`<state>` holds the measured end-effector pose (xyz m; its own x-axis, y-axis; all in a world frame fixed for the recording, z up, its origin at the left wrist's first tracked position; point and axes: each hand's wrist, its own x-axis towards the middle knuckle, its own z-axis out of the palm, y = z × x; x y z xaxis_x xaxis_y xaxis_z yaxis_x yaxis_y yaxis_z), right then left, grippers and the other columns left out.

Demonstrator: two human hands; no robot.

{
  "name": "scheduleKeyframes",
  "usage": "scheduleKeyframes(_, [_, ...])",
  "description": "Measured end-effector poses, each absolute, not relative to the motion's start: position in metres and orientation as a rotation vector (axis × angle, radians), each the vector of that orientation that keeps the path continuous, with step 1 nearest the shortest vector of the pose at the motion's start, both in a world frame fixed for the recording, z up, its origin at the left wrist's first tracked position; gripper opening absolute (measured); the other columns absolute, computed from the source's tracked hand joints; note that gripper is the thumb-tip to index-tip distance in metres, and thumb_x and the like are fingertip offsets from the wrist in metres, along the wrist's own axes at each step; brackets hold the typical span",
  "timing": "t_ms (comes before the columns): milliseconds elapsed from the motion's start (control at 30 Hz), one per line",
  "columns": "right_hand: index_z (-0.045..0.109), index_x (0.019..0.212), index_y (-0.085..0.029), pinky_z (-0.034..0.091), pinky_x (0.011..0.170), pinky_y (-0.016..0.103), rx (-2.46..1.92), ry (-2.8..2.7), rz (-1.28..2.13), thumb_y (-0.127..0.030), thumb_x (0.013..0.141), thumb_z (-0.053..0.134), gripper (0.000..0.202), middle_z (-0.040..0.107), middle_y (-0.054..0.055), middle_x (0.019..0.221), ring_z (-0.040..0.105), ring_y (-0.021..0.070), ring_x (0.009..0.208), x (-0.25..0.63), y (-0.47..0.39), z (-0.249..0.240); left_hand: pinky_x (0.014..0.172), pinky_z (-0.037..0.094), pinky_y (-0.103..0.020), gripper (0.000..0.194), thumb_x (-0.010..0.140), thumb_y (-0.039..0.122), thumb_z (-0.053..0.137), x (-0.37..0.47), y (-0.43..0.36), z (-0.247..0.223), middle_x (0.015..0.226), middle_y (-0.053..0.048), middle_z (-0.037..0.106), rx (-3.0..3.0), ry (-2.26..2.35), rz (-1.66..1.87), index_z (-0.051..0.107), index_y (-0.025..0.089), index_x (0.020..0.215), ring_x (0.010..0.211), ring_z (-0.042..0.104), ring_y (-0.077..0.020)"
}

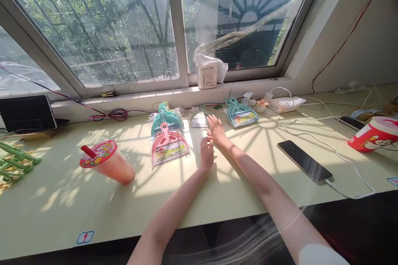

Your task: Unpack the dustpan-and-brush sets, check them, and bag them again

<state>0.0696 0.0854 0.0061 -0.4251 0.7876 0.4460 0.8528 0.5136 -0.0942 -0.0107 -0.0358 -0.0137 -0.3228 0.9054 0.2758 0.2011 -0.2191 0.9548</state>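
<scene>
Past my hands lies a small dustpan-and-brush set (199,118) in clear plastic, pale green or grey. My right hand (217,131) rests palm down at its right near corner, fingers spread and reaching its edge. Just nearer to me, my left hand (207,154) stands on its side with its fingers drawn together, close against my right fingers. Whatever may be between those fingers is hidden. To the left are a pink dustpan set (169,145) and, partly beneath it, teal dustpan sets (166,118), all bagged. Another green dustpan set (241,112) sits to the right.
A drink cup with a red straw (113,163) stands at left. At right are a phone (304,160) on a white cable and a red cup (374,134). Tissues (207,75) sit on the sill; a tablet (27,112) and coiled wires (115,114) lie left.
</scene>
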Motion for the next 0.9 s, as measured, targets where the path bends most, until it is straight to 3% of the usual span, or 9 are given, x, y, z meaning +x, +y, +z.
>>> scheduleKeyframes(100, [0.050, 0.144, -0.012, 0.032, 0.114, 0.046, -1.462, -2.407, 0.017, -0.023, 0.091, 0.056, 0.054, 0.051, 0.020, 0.149, 0.041, 0.0325, 0.141, 0.034, 0.106, 0.021, 0.082, 0.054, -0.034, 0.028, 0.095, 0.036, 0.044, -0.051, -0.055, -0.013, 0.096, -0.009, 0.068, 1.208, 1.479, 1.553, 0.065, 0.020, 0.085, 0.092, 0.065, -0.0205])
scheduleKeyframes(233, [0.073, 0.104, -0.011, 0.047, 0.090, 0.033, -1.466, -2.428, 0.159, -0.018, 0.093, 0.048, 0.027, 0.073, 0.018, 0.112, 0.067, 0.0267, 0.104, 0.027, 0.107, 0.030, 0.081, 0.055, -0.036, 0.031, 0.092, 0.040, 0.048, -0.074, -0.056, -0.014, 0.080, -0.009, 0.067, 0.961, 1.434, 1.531, 0.058, 0.018, 0.073, 0.074, 0.066, -0.0182])
scheduleKeyframes(367, [0.071, 0.101, -0.016, 0.051, 0.078, 0.031, -1.315, -1.978, 0.132, -0.025, 0.100, 0.038, 0.034, 0.075, 0.012, 0.105, 0.070, 0.0233, 0.090, 0.064, 0.071, 0.019, 0.078, 0.057, -0.042, 0.055, 0.094, 0.063, 0.042, -0.060, -0.045, -0.016, 0.084, -0.012, 0.070, 0.758, 1.136, 1.368, 0.061, 0.014, 0.108, 0.071, 0.071, -0.0232])
scheduleKeyframes(433, [0.070, 0.102, -0.019, 0.052, 0.075, 0.031, -1.131, -1.843, 0.123, -0.029, 0.102, 0.038, 0.033, 0.076, 0.009, 0.103, 0.071, 0.0214, 0.085, 0.088, 0.046, 0.011, 0.083, 0.057, -0.047, 0.075, 0.094, 0.072, 0.032, -0.055, -0.037, -0.013, 0.095, -0.016, 0.072, 0.613, 0.926, 1.255, 0.049, 0.011, 0.134, 0.080, 0.074, -0.0272])
scheduleKeyframes(500, [0.071, 0.095, -0.022, 0.054, 0.076, 0.031, -0.902, -1.895, 0.082, -0.026, 0.102, 0.040, 0.032, 0.077, 0.007, 0.102, 0.072, 0.0199, 0.086, 0.110, 0.022, 0.003, 0.095, 0.054, -0.049, 0.083, 0.094, 0.073, 0.024, -0.059, -0.027, -0.008, 0.108, -0.021, 0.072, 0.565, 0.746, 1.177, 0.041, 0.009, 0.145, 0.095, 0.074, -0.0290])
scheduleKeyframes(600, [0.071, 0.092, -0.024, 0.057, 0.077, 0.031, -0.625, -2.084, -0.039, -0.019, 0.102, 0.041, 0.032, 0.077, 0.005, 0.102, 0.073, 0.0178, 0.089, 0.129, 0.000, -0.005, 0.111, 0.044, -0.048, 0.071, 0.100, 0.062, 0.025, -0.073, -0.014, 0.000, 0.122, -0.019, 0.070, 0.623, 0.598, 1.154, 0.047, 0.012, 0.145, 0.114, 0.068, -0.0275])
scheduleKeyframes(700, [0.071, 0.097, -0.023, 0.059, 0.078, 0.032, -0.500, -2.175, -0.181, -0.014, 0.101, 0.041, 0.032, 0.077, 0.006, 0.104, 0.073, 0.0179, 0.092, 0.134, -0.002, -0.006, 0.113, 0.042, -0.053, 0.061, 0.099, 0.056, 0.033, -0.083, -0.008, 0.004, 0.123, -0.015, 0.070, 0.606, 0.579, 1.175, 0.054, 0.017, 0.141, 0.123, 0.063, -0.0291])
scheduleKeyframes(800, [0.071, 0.106, -0.023, 0.060, 0.085, 0.035, -0.533, -2.227, -0.206, -0.012, 0.100, 0.042, 0.032, 0.076, 0.008, 0.113, 0.073, 0.0189, 0.100, 0.135, 0.001, -0.003, 0.109, 0.047, -0.051, 0.050, 0.096, 0.049, 0.043, -0.083, -0.007, 0.005, 0.115, -0.014, 0.073, 0.513, 0.634, 1.263, 0.063, 0.018, 0.130, 0.121, 0.064, -0.0305])
scheduleKeyframes(900, [0.071, 0.112, -0.024, 0.060, 0.088, 0.038, -0.660, -2.271, -0.039, -0.022, 0.099, 0.052, 0.023, 0.073, 0.010, 0.119, 0.072, 0.0212, 0.102, 0.135, 0.000, -0.003, 0.102, 0.053, -0.042, 0.032, 0.088, 0.026, 0.052, -0.084, -0.007, 0.005, 0.098, -0.010, 0.076, 0.381, 0.741, 1.372, 0.068, 0.019, 0.114, 0.110, 0.070, -0.0267])
